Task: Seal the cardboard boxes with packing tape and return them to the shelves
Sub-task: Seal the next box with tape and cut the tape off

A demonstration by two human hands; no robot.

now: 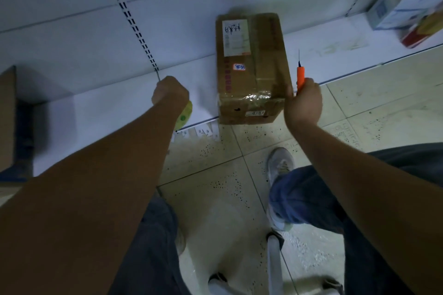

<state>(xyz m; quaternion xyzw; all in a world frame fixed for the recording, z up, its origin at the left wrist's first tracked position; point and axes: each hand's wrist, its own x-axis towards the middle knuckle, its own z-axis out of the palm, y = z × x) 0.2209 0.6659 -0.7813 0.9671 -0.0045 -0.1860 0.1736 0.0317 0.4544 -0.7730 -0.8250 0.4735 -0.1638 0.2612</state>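
I am looking down at a taped cardboard box (251,67) that is sitting on the low white shelf (100,103), its near end reaching the shelf's front edge. My right hand (303,103) is gripping an orange utility knife (300,78), fingers curled round the handle, with the thin blade pointing up and away from me; the hand is hanging just beside the box's near right corner. My left hand (170,91) is curled into a fist over the shelf to the left of the box, and a yellowish roll of tape (185,115) is showing beneath it; I cannot tell whether the fingers are actually holding it. The box is carrying a white shipping label (234,37) with dark handwriting too blurred to read, a small white sticker (239,67) with blue marks, and on the near face a small tag with digits that seem to read "0151". Glossy clear tape is crossing the near top edge. Another carton (405,12), white and blue with red, is standing on the shelf at far right.
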